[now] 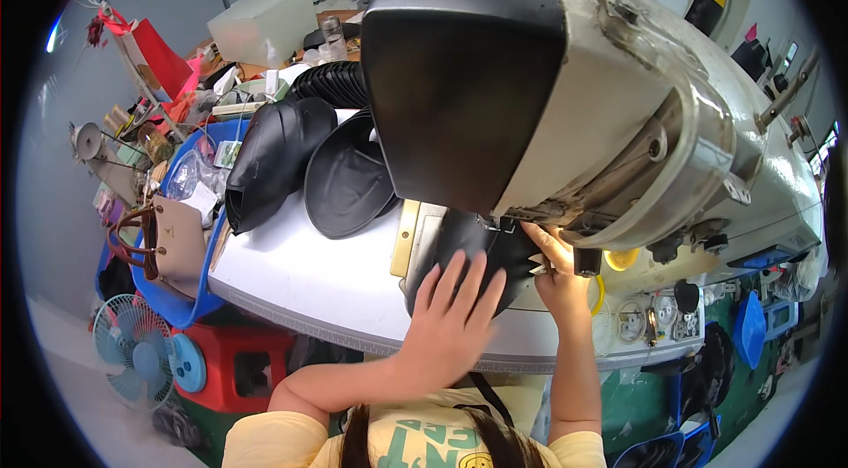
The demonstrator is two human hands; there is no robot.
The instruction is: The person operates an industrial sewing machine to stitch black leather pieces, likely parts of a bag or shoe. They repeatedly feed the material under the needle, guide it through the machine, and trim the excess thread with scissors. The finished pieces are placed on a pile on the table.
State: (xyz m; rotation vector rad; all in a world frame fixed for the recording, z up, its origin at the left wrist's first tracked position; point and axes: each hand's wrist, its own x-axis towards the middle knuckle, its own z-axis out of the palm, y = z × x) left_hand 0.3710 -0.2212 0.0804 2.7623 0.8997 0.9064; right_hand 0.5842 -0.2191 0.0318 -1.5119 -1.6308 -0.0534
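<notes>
A black leather-like piece (463,237) lies under the head of a large white sewing machine (609,106). My left hand (452,316) rests on its near part, fingers stretched out and spread, holding nothing. On the piece's right side, my right hand (562,267) reaches in under the machine head, index finger close to the needle area. Two short metal points stick out from its palm; they look like thread snips (537,265), mostly hidden by the fingers. The machine's black front cover (459,106) hides the far part of the piece.
Left on the white table (291,260) lie black moulded pieces (349,181) and a stack of black rounded pieces (329,84). A blue bin (181,291) with a handbag (181,238) stands beside the table edge. Bobbins and small parts (658,318) sit at the right.
</notes>
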